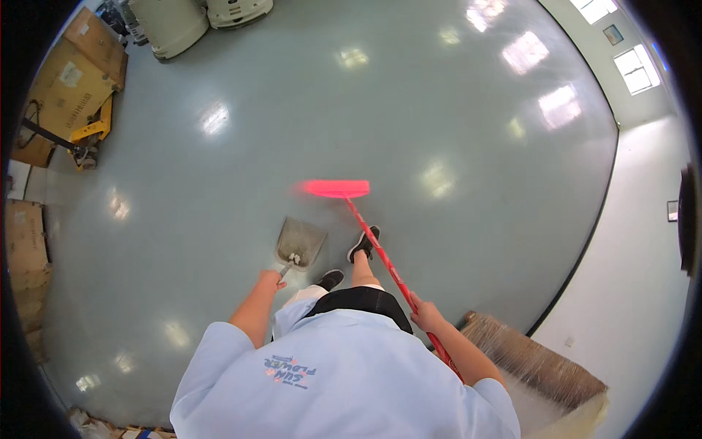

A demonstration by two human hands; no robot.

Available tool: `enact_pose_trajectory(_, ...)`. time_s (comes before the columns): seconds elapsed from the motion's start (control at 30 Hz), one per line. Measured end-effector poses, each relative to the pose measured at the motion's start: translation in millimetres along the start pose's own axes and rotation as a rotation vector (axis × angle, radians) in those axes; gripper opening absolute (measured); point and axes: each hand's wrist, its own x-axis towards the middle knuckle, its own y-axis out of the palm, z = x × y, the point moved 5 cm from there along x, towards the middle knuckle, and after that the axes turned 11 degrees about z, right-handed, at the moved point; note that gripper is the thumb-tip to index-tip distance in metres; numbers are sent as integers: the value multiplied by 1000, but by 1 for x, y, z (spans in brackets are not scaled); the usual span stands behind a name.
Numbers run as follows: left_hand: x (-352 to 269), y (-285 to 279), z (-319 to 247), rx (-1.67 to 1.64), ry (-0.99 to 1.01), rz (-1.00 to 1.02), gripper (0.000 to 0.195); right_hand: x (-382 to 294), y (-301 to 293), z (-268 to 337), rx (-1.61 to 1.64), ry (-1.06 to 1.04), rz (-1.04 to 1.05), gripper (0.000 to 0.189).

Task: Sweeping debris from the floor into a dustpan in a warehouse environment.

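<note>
My left hand (271, 279) is closed around the handle of a grey long-handled dustpan (301, 240). Some small pale debris lies in the pan near the handle's base. The red pole of a broom (389, 266) runs diagonally through my right hand (426, 314), its upper end passing beside my forearm. A bright pink-red broom head (343, 188) is on the floor ahead of my feet, beyond the dustpan and slightly right of it. Its left end is blurred. My two dark shoes show between the dustpan and the pole.
Large cartons (71, 82) and a yellow pallet jack (93, 129) stand at the left, with pale machines (170, 27) at the upper left. A film-wrapped brown item (532, 356) is at the lower right, near the white wall (620, 219). The glossy grey-green floor (307, 110) reflects lights.
</note>
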Motion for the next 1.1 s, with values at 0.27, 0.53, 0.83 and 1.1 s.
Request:
enact_pose_trajectory(0.27,-17,23,4,-117,40,-73,13,7,12,-174,51,172,36,58)
enact_pose_trajectory(0.53,-28,89,-16,-279,46,-87,15,14,26,-261,99,274,132,54)
enact_pose_trajectory(0.83,-43,127,-66,-436,116,-87,11,72,-36,-256,40,227,35,50)
enact_pose_trajectory(1.1,-41,153,-149,-489,126,-42,14,217,-180,-184,-21,-4,-148,46)
